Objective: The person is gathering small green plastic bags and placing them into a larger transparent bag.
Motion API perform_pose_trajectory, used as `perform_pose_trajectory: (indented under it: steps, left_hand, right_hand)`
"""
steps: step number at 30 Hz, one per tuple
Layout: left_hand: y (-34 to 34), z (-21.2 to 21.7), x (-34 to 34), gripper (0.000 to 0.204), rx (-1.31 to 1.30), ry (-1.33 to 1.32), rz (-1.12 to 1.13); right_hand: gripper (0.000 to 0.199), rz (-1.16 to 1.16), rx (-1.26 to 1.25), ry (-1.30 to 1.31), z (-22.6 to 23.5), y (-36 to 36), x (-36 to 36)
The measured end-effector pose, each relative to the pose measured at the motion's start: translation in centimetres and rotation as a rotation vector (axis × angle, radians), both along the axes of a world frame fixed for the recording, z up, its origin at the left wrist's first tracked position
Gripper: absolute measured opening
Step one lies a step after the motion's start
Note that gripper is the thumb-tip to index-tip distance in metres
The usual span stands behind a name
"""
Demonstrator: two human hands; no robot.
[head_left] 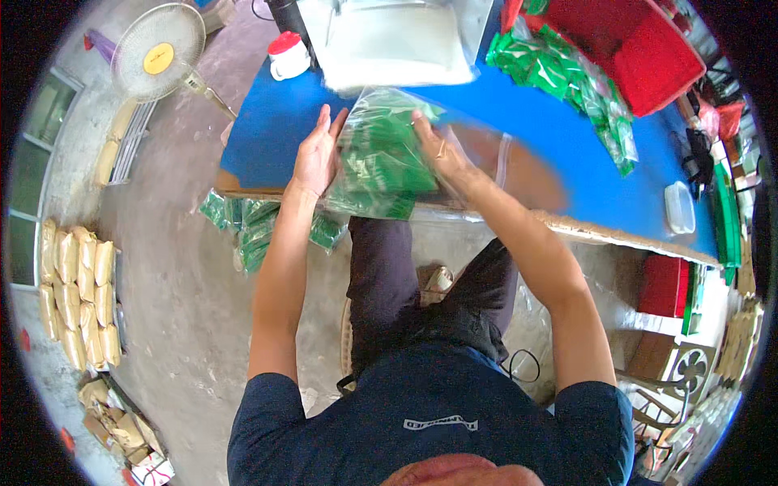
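A clear plastic bag (pixel 381 158) filled with green packets lies at the near edge of the blue table, partly hanging over it. My left hand (pixel 314 158) rests along the bag's left side, fingers stretched out and pointing away from me. Against its right side lies my right hand (pixel 444 154), with a finger extended over the bag; its other fingers are partly hidden by plastic. The bag's loose clear end (pixel 502 158) spreads to the right, past that hand. The bag sits between both palms, and its contents are slightly blurred.
Beyond the bag stands a pale metal tray (pixel 397 49). A red-lidded white jar (pixel 288 57) is at left. Green packets (pixel 559 69) spill from a red bin (pixel 648 57). A clear container (pixel 679 206) sits at right. More green bags (pixel 255 235) lie below the table edge.
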State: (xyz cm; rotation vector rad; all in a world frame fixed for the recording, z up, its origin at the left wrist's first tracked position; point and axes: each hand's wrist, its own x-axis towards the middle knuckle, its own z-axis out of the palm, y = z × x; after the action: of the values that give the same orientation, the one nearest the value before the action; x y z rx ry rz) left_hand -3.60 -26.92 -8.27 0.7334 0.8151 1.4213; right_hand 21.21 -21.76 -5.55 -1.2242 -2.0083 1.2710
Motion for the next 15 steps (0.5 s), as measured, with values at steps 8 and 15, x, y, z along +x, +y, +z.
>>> perform_pose_trajectory:
  steps: [8,15]
  left_hand:
    - [0.4,0.5,2.4,0.069,-0.009,0.197,-0.142]
    - [-1.1,3.2,3.4,0.089,0.062,0.538,-0.262]
  right_hand:
    - [0.08,-0.027,-0.065,0.363,-5.1,-1.0,2.8]
    - [0.096,0.131,-0.604,0.756,-5.1,-4.3,5.0]
